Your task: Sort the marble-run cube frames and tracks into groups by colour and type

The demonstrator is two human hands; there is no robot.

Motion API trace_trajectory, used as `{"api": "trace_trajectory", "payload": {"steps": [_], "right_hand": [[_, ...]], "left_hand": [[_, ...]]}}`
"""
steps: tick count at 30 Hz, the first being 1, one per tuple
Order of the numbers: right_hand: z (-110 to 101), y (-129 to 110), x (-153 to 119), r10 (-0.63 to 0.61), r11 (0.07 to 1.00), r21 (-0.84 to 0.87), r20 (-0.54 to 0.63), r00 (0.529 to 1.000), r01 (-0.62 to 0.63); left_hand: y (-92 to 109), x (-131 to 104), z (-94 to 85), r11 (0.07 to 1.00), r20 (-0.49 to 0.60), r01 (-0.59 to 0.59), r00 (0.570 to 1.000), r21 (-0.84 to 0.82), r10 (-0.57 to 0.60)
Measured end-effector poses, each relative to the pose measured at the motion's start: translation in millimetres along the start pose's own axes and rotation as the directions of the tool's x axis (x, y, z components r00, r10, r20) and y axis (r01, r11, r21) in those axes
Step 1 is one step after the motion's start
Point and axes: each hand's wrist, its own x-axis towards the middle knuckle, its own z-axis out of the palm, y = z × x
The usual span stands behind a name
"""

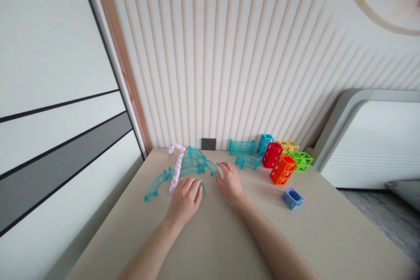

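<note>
Loose track pieces crowd our hands, and a small bump could scatter them.
Nearest, low in the middle of the frame, our left hand curls over a small teal piece; we cannot tell how firmly the fingers grip it, and a loose hold could let it slip. The striped strip ends right by those knuckles, so a sideways move might drag it. Our right hand, thumb and fingers parted, seems to hold nothing; it is beside the end of a curved track, which a careless push could knock askew. Farther back, right of centre, the upright orange block and red block stand close together, so tipping one could topple the other.
</note>
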Motion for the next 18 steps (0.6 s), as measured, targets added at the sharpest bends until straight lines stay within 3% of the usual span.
{"api": "trace_trajectory", "payload": {"steps": [4, 10, 15, 18], "right_hand": [[10.7, -2.7, -6.6, -0.049, 0.998, -0.040, 0.081, 0.996, 0.052], [2.9, 1.5, -15.4, -0.039, 0.997, -0.057, 0.154, 0.987, 0.048], [2.8, 0.6, -14.3, 0.028, 0.996, -0.082, 0.138, 0.990, -0.017], [3.8, 3.1, -13.7, 0.052, 0.996, -0.077, 0.120, 0.991, -0.043]], "left_hand": [[2.1, 0.0, 4.9, 0.999, 0.087, 0.028, 0.996, -0.036, -0.024], [10.3, 0.0, 11.8, 0.993, 0.165, 0.043, 0.986, -0.110, -0.025], [9.2, 1.3, 8.8, 0.986, 0.131, 0.026, 0.991, -0.162, -0.004], [-1.8, 5.7, 1.8, 0.987, 0.030, 0.035, 0.999, -0.156, -0.031]]}}
